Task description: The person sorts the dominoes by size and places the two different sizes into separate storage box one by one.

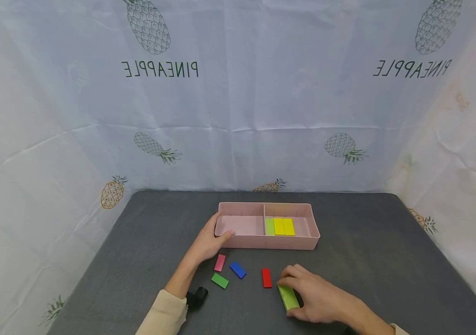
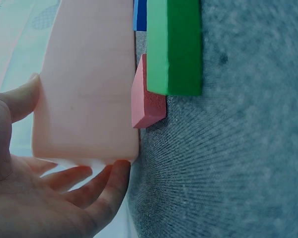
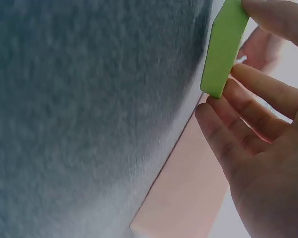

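My left hand point(image 1: 207, 243) grips the left end of a pink two-compartment box point(image 1: 271, 242), thumb over the front rim and fingers at the end wall. A light green block point(image 1: 288, 298) is pinched between the thumb and fingers of my right hand point(image 1: 321, 298), in front of the box. In the right wrist view the same light green block point(image 3: 222, 49) slants between thumb and fingertips. The box's right compartment holds another light green block point(image 1: 269, 227) and two yellow blocks point(image 1: 284, 226) side by side; its left compartment shows a bare floor.
On the dark grey table point(image 1: 355, 265) in front of the box lie a pink block point(image 1: 219, 263), a blue block point(image 1: 238, 270), a green block point(image 1: 220, 280) and a red block point(image 1: 266, 278). A pineapple-print curtain point(image 1: 238, 102) hangs behind the table.
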`<state>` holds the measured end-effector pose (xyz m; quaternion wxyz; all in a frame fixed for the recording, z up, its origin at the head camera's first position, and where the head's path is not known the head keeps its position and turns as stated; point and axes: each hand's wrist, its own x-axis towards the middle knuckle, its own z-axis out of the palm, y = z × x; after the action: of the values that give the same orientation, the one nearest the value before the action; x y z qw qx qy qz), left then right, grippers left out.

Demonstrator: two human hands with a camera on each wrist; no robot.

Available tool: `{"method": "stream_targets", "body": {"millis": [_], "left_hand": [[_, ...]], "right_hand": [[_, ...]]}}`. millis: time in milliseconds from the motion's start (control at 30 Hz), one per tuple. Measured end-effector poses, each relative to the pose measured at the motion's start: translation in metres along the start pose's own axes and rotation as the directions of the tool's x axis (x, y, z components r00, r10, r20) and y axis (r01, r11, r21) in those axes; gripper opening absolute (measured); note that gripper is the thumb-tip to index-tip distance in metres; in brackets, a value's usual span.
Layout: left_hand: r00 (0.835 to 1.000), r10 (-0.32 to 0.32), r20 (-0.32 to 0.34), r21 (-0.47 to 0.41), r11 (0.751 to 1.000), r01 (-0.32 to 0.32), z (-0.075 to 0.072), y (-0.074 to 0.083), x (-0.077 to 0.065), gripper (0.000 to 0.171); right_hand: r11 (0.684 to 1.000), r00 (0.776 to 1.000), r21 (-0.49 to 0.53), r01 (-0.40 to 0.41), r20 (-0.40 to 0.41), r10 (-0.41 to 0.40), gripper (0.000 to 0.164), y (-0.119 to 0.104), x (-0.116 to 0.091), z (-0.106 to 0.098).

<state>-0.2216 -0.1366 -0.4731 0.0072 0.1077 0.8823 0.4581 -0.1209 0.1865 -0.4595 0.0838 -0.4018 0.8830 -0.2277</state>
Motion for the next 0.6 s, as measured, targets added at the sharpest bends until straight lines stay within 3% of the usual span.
{"method": "stream_targets", "body": {"millis": [133, 367, 600], "left_hand": [[1.0, 0.0, 0.0, -0.002, 1.0, 0.0, 0.0, 0.0, 0.0, 0.085], [1.0, 0.005, 0.002, -0.002, 1.0, -0.005, 0.0, 0.001, 0.0, 0.084], [1.0, -0.003, 0.003, -0.005, 1.0, 0.003, -0.001, 0.002, 0.0, 0.085]], "right_hand": [[1.0, 0.998, -0.004, 0.0, -0.056, 0.0, 0.047, 0.005, -0.001, -0.003], [0.995, 0.993, 0.029, -0.093, -0.072, 0.095, 0.047, 0.011, -0.001, -0.015], [0.995, 0.985, -0.014, -0.104, -0.143, 0.101, 0.048, 0.012, -0.001, -0.029]]}}
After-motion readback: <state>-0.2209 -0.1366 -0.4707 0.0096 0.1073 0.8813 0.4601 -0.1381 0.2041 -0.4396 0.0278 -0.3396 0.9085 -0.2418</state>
